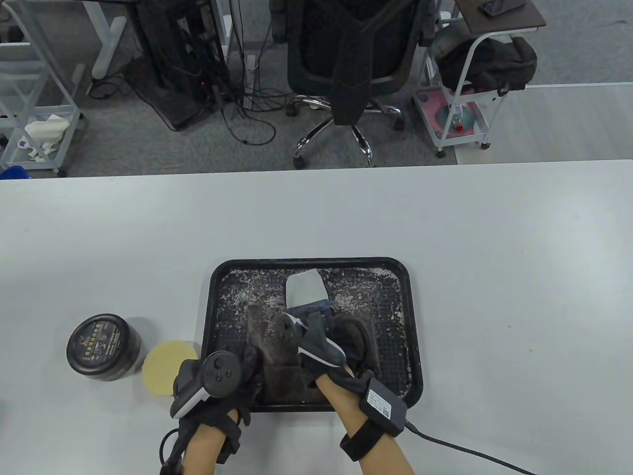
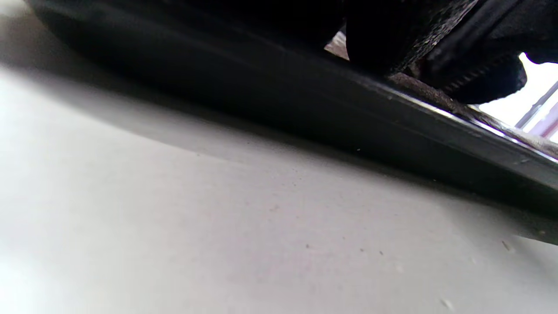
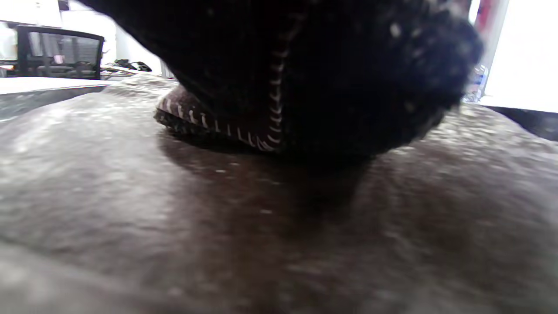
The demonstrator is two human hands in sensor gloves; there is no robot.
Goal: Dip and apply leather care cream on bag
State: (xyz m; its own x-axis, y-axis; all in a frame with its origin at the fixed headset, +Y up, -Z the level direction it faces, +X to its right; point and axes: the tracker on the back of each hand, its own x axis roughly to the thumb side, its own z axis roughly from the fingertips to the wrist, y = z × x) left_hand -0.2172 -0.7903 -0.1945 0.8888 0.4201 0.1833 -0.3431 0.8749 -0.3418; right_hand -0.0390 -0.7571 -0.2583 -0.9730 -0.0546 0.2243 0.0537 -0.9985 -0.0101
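Both hands work inside the black tray [image 1: 217,316], where the dark leather bag [image 1: 277,366] lies. The right hand [image 1: 341,346] presses a grey cloth [image 1: 306,292] onto it — grip unclear; the left hand [image 1: 232,376] rests at the bag's left edge, its fingers hidden. Cream jar [image 1: 104,346] and yellow sponge [image 1: 165,363] sit left of the tray.

A tray [image 1: 403,316] sits on the table [image 1: 494,237] near its front edge, a bag [image 1: 277,341] lying inside it. Left of the tray, a sponge pad [image 1: 165,363] touches its edge; a jar [image 1: 103,347] stands just beside the pad, farther left. Behind the table, an office chair [image 1: 346,64] stands between two wheeled carts [image 1: 29,99].
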